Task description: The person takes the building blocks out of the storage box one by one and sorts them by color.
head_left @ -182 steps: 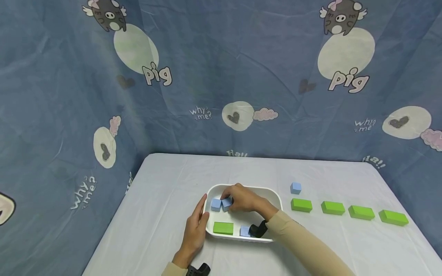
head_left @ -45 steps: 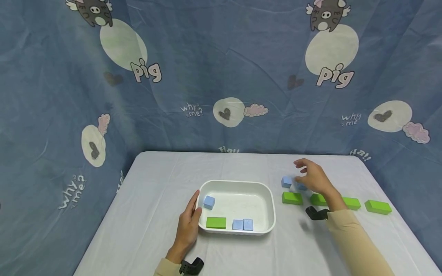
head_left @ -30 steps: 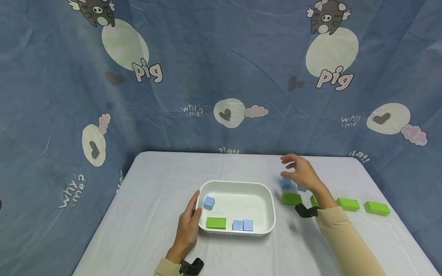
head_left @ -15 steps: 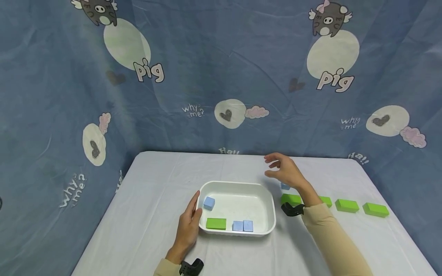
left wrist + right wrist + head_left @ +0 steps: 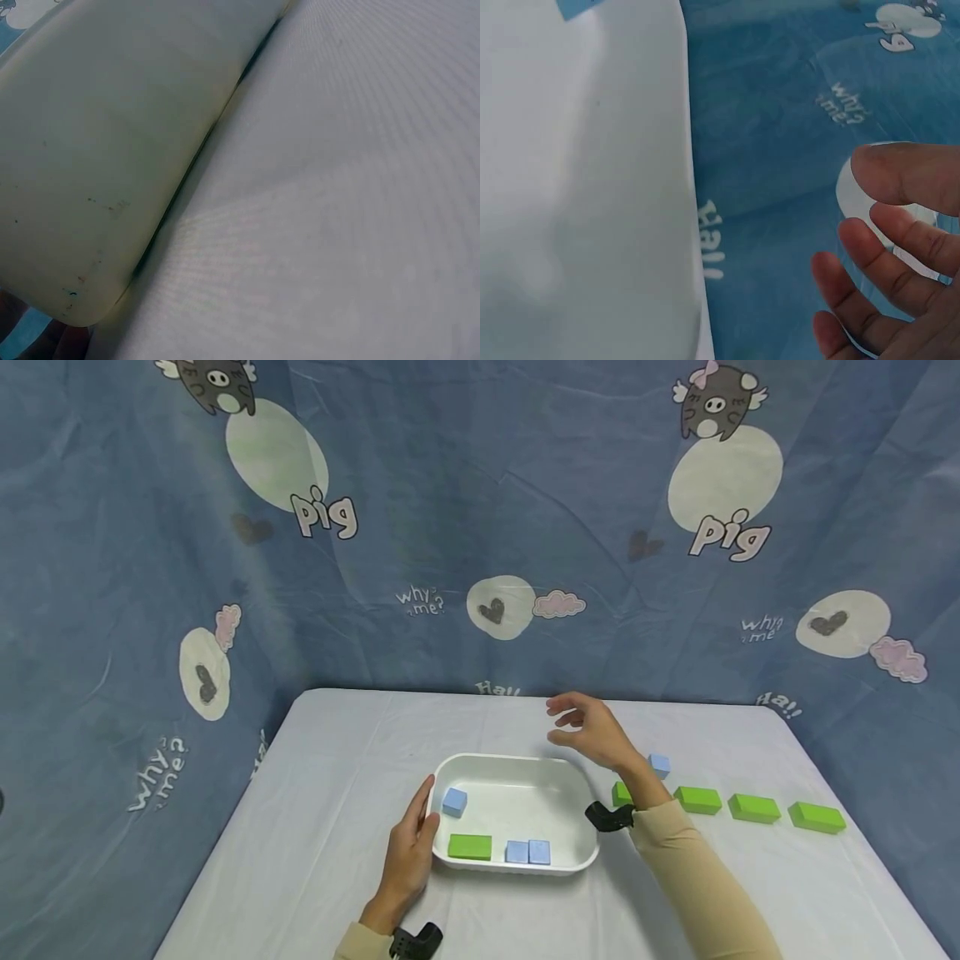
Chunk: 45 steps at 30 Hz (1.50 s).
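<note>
My left hand (image 5: pixel 405 860) rests with fairly straight fingers against the left side of a white tray (image 5: pixel 525 758), thumb by the rim. In the left wrist view, the tray's outer wall (image 5: pixel 112 150) fills the left side. Inside lie a blue cube (image 5: pixel 453 802) at the left, a green rectangular block (image 5: pixel 470 847) at the front left, and two blue cubes (image 5: pixel 528 852) side by side at the front. My right hand (image 5: pixel 596 733) hovers behind the tray's back right corner; its fingers are loosely bent and hold nothing, as the right wrist view also shows.
Right of the tray, green blocks (image 5: pixel 754 807) stand in a spaced row; the leftmost (image 5: pixel 621 793) is partly behind my right wrist. A blue cube (image 5: pixel 659 766) sits behind the row. White cloth covers the table (image 5: pixel 375 735), and a blue printed curtain (image 5: pixel 420 652) hangs beyond.
My right hand, earlier pinching a blue cube in the tray, has since been over the cubes at the right and moved left with nothing held. A second blue cube appeared at the right. Left hand stays.
</note>
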Each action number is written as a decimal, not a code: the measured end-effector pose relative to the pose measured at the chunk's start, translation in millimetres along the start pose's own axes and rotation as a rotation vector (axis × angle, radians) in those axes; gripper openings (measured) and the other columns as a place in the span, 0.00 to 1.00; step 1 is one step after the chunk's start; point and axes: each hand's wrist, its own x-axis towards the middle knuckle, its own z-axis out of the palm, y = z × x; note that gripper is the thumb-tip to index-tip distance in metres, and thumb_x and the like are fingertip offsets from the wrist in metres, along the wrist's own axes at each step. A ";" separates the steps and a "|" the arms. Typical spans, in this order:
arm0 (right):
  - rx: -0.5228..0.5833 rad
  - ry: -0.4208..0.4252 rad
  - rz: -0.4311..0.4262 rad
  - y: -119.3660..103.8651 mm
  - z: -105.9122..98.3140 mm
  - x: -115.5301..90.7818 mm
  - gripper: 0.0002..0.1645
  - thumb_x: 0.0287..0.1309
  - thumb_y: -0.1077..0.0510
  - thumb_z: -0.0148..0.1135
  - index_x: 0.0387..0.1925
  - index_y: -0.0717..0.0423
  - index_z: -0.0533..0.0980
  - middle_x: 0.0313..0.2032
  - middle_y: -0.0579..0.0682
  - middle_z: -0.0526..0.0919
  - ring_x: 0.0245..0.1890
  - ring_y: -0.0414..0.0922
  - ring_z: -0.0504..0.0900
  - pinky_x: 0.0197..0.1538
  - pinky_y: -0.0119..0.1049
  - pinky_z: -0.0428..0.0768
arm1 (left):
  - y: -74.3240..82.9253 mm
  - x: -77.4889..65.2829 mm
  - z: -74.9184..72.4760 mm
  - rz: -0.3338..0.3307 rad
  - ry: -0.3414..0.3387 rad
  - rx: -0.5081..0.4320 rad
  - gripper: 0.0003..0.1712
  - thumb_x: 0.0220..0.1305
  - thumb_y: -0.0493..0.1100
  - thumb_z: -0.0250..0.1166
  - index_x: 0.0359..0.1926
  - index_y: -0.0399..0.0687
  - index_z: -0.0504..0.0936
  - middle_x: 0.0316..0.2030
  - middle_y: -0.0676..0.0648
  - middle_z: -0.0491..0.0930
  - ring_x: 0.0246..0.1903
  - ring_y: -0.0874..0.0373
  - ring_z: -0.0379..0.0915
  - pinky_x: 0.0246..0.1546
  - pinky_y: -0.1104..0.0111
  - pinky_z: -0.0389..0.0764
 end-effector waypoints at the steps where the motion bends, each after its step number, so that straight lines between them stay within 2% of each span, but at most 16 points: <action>1: 0.001 -0.001 -0.005 -0.3 2.0 0.9 0.27 0.55 0.65 0.74 0.58 0.61 0.78 0.53 0.61 0.82 0.50 0.56 0.82 0.58 0.57 0.79 | -0.2 0.2 0.1 0.004 -0.001 0.000 0.31 0.79 0.35 0.51 0.78 0.43 0.60 0.74 0.41 0.61 0.72 0.50 0.58 0.67 0.80 0.57; 7: 0.025 -0.013 -0.039 -2.3 14.1 4.6 0.26 0.55 0.66 0.74 0.56 0.60 0.79 0.51 0.61 0.83 0.48 0.55 0.83 0.57 0.53 0.80 | -0.8 0.9 0.2 0.010 -0.004 0.013 0.30 0.79 0.35 0.51 0.78 0.41 0.60 0.74 0.41 0.62 0.71 0.50 0.61 0.66 0.81 0.58; 13: 0.087 -0.039 -0.052 -2.9 27.4 6.8 0.25 0.55 0.66 0.74 0.56 0.61 0.79 0.49 0.58 0.83 0.46 0.55 0.83 0.53 0.52 0.82 | 1.0 -0.3 0.4 -0.009 -0.008 0.013 0.30 0.79 0.36 0.51 0.78 0.43 0.60 0.74 0.43 0.61 0.71 0.51 0.61 0.66 0.81 0.59; 21: 0.158 -0.066 -0.110 -5.2 45.5 10.6 0.26 0.55 0.69 0.72 0.56 0.67 0.78 0.49 0.63 0.83 0.46 0.61 0.82 0.54 0.60 0.80 | 1.5 -1.0 1.0 -0.011 -0.002 0.010 0.30 0.79 0.36 0.52 0.78 0.46 0.60 0.74 0.43 0.63 0.67 0.46 0.69 0.63 0.82 0.62; 24: 0.167 -0.078 -0.120 -6.2 52.5 12.7 0.25 0.54 0.69 0.73 0.55 0.66 0.78 0.48 0.61 0.83 0.45 0.59 0.83 0.53 0.58 0.81 | 2.6 -0.3 0.1 -0.017 -0.011 0.018 0.31 0.79 0.36 0.52 0.79 0.48 0.60 0.74 0.44 0.62 0.67 0.48 0.69 0.65 0.79 0.62; 31: 0.172 -0.103 -0.129 -9.8 68.9 15.5 0.24 0.53 0.67 0.74 0.54 0.60 0.80 0.45 0.53 0.85 0.42 0.52 0.84 0.50 0.51 0.84 | 2.5 0.5 -0.4 -0.025 -0.020 0.038 0.32 0.79 0.36 0.51 0.79 0.50 0.59 0.73 0.44 0.64 0.65 0.48 0.71 0.66 0.65 0.69; 36: 0.167 -0.141 -0.137 -11.0 81.4 15.9 0.25 0.54 0.66 0.74 0.54 0.59 0.80 0.45 0.51 0.85 0.42 0.51 0.84 0.49 0.49 0.84 | 2.0 0.2 -0.5 -0.023 -0.017 0.046 0.32 0.79 0.36 0.51 0.79 0.52 0.60 0.73 0.43 0.66 0.62 0.50 0.73 0.64 0.64 0.73; 42: 0.184 -0.169 -0.137 -15.9 94.4 14.3 0.25 0.54 0.67 0.73 0.55 0.59 0.80 0.46 0.55 0.85 0.42 0.50 0.85 0.49 0.47 0.85 | 0.4 -0.6 -1.6 -0.022 -0.013 0.058 0.32 0.78 0.36 0.52 0.79 0.52 0.60 0.72 0.43 0.66 0.64 0.50 0.72 0.65 0.60 0.72; 45: 0.198 -0.208 -0.121 -17.8 100.5 13.6 0.25 0.55 0.67 0.73 0.55 0.60 0.79 0.48 0.59 0.85 0.43 0.51 0.85 0.48 0.46 0.86 | 0.3 -0.7 -2.0 -0.024 -0.006 0.056 0.32 0.78 0.36 0.52 0.79 0.52 0.60 0.72 0.42 0.67 0.64 0.51 0.72 0.65 0.63 0.72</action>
